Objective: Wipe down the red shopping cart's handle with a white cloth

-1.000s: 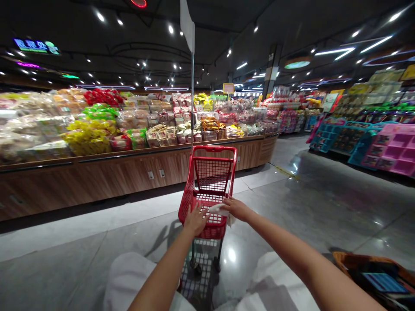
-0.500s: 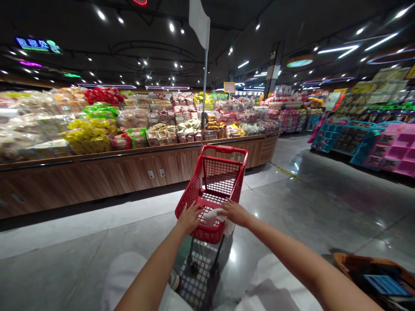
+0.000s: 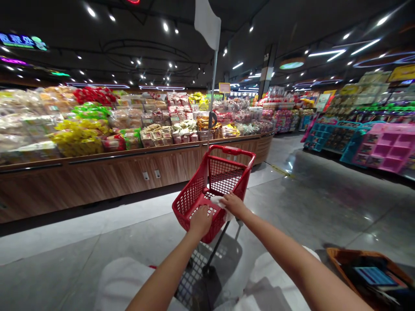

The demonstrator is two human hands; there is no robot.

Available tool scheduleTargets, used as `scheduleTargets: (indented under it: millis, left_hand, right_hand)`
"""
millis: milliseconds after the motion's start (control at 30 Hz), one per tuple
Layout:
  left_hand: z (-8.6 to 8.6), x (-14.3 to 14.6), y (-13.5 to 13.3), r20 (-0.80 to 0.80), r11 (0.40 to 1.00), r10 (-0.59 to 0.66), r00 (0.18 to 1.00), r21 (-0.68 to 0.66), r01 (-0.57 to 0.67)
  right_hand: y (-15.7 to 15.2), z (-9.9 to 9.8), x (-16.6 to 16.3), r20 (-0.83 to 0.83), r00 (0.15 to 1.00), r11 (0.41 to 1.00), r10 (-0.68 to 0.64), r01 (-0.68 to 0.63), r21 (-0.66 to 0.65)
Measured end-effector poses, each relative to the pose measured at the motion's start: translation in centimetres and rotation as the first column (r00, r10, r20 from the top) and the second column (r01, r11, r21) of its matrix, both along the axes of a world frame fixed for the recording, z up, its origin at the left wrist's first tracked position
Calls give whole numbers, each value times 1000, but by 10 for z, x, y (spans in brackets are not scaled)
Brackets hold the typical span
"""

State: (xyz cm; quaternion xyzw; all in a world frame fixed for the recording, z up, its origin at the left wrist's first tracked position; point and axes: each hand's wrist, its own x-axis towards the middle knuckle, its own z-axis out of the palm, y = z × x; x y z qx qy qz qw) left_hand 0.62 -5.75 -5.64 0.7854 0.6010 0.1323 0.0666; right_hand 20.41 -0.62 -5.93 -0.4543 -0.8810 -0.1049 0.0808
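A small red plastic shopping cart (image 3: 191, 194) stands right in front of me, turned at an angle. My left hand (image 3: 201, 221) is closed over the near rim of its basket, thumb and fingertips partly hidden. At the basket's right rim, my right hand (image 3: 234, 206) grips a thin white cloth (image 3: 228, 216), which is bunched under the fingers and hangs over the edge. From the cart rises a pole (image 3: 214, 77) carrying a white flag (image 3: 207, 23). A lower rack and wheels (image 3: 208, 270) show below the basket, between my knees.
A long wood-panelled display counter (image 3: 171, 166) piled with packaged foods runs behind the cart. Pink shelving (image 3: 389, 147) and teal racks (image 3: 333, 136) stand to the right. A brown basket (image 3: 333, 255) holding a lit screen (image 3: 374, 276) sits on the grey floor (image 3: 292, 216) at lower right.
The cart has swung round, its near end shifting left and its handle end right. My left hand has moved right along the rim, and my right hand slightly up with the cloth.
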Motion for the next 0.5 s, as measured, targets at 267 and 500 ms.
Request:
scheduleTargets:
  millis: [267,500]
  left_hand:
    - [-19,-10,-9,-131,995,63,989,-64,-72]
    - [-15,-58,-4,-149,999,43,988,-14,-46]
  right_hand:
    - [-8,8,-21,-27,993,993,117,-117,4]
    - [18,53,84,-63,997,998,-41,44,51]
